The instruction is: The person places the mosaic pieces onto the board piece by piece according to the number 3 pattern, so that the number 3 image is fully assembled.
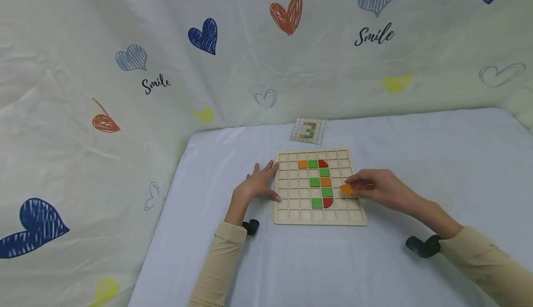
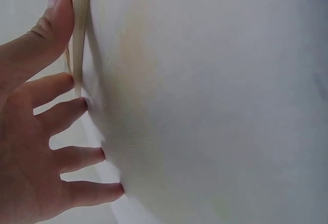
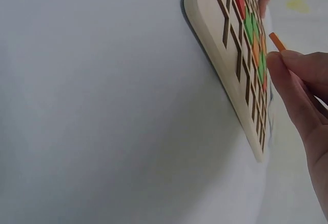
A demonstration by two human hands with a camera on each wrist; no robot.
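A square wooden grid board (image 1: 293, 215) lies on the table, with several green, red and orange tiles set in its cells. My right hand (image 1: 381, 187) pinches an orange tile (image 1: 346, 190) between thumb and fingers, above the right part of the board. In the right wrist view the orange tile (image 3: 278, 41) shows edge-on at the fingertips. With fingers spread, my left hand (image 1: 259, 184) rests at the board's left edge; in the left wrist view its thumb and a fingertip touch the wooden side (image 2: 80, 29), and other fingertips meet the cloth.
Behind the board lies a pattern card (image 1: 308, 131) printed with a grid and coloured cells. White cloth (image 1: 333, 265) covers the table. A curtain (image 1: 241, 57) with hearts and "Smile" prints hangs behind and to the left. Black wrist devices (image 1: 423, 246) sit at both cuffs.
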